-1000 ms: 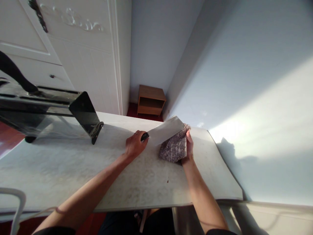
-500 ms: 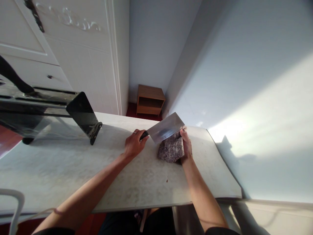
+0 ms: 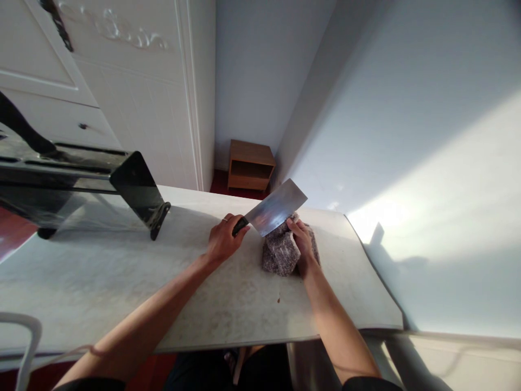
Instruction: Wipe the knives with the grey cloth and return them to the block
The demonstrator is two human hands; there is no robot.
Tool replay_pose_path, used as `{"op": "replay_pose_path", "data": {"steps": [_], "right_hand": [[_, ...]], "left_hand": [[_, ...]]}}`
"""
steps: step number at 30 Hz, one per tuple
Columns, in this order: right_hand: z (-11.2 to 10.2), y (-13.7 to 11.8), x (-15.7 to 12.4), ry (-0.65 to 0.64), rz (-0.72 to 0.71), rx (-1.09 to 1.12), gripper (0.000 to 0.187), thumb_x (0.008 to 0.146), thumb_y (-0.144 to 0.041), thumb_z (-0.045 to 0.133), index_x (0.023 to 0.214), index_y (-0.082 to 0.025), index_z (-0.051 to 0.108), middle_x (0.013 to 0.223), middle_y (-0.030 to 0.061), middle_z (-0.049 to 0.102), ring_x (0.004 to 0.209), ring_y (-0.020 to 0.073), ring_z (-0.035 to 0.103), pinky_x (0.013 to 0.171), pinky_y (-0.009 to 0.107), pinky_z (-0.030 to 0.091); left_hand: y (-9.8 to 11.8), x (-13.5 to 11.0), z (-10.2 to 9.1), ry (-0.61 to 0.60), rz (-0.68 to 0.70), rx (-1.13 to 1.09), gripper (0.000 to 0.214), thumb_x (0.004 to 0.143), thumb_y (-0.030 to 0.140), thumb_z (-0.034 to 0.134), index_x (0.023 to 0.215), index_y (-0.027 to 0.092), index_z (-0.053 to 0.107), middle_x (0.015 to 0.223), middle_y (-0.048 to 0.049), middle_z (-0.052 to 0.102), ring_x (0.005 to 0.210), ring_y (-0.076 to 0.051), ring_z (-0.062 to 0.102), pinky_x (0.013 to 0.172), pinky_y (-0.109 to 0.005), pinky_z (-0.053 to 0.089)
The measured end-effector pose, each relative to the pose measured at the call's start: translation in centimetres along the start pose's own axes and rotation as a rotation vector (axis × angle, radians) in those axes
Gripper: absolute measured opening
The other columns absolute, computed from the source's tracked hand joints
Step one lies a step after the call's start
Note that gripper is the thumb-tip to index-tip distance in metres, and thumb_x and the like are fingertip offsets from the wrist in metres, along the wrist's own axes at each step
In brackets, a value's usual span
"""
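Note:
My left hand (image 3: 223, 240) is closed round the dark handle of a broad steel cleaver (image 3: 275, 207), its blade tilted up to the right over a speckled grey-purple block (image 3: 281, 252). The block rests on the pale worn tabletop (image 3: 122, 271). My right hand (image 3: 303, 240) lies over the block's top right side, fingers curled onto it just below the blade.
A black metal machine (image 3: 77, 179) with a dark lever stands at the table's back left. A white door is behind it, a small wooden cabinet (image 3: 249, 166) sits on the floor in the corner, and a wall runs along the right. A white curved rail (image 3: 24, 347) shows bottom left.
The cleaver has lifted and tilted higher above the block. My right hand has shifted from the block's right edge up onto its top, and the block has turned more upright.

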State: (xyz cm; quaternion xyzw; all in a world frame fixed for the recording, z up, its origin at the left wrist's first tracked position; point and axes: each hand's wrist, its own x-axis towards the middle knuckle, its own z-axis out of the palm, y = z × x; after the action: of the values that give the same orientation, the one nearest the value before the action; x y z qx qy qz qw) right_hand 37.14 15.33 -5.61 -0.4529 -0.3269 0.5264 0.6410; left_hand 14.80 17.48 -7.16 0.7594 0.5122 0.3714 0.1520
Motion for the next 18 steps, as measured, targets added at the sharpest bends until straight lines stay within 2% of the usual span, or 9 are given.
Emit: {"op": "replay_pose_path", "data": {"steps": [8, 13, 18], "right_hand": [[0.6, -0.1, -0.6, -0.061, 0.04, -0.087, 0.022, 0.064, -0.037, 0.079, 0.076, -0.02, 0.071, 0.068, -0.0017, 0.07, 0.058, 0.0151, 0.061, 0.061, 0.028, 0.048], [0.7, 0.3, -0.8, -0.118, 0.077, -0.105, 0.023, 0.063, -0.036, 0.081, 0.077, -0.019, 0.072, 0.066, -0.0015, 0.068, 0.058, 0.0135, 0.059, 0.059, 0.026, 0.045], [1.4, 0.6, -1.0, -0.169, 0.079, -0.228, 0.026, 0.059, -0.039, 0.083, 0.071, -0.018, 0.071, 0.061, -0.0015, 0.064, 0.056, 0.0131, 0.054, 0.056, 0.026, 0.042]], "left_hand": [[-0.4, 0.0, 0.3, 0.009, -0.003, -0.111, 0.032, 0.088, 0.043, 0.055, 0.109, 0.019, 0.057, 0.102, -0.0074, 0.064, 0.094, -0.024, 0.062, 0.081, -0.035, 0.048], [-0.2, -0.1, 0.6, -0.01, -0.095, -0.241, 0.033, 0.085, 0.046, 0.058, 0.105, 0.02, 0.056, 0.097, -0.0048, 0.066, 0.087, -0.021, 0.063, 0.078, -0.033, 0.048], [0.4, -0.1, 0.3, -0.045, -0.193, -0.391, 0.035, 0.083, 0.049, 0.059, 0.103, 0.021, 0.054, 0.085, -0.0016, 0.064, 0.077, -0.018, 0.062, 0.066, -0.028, 0.047]]}}
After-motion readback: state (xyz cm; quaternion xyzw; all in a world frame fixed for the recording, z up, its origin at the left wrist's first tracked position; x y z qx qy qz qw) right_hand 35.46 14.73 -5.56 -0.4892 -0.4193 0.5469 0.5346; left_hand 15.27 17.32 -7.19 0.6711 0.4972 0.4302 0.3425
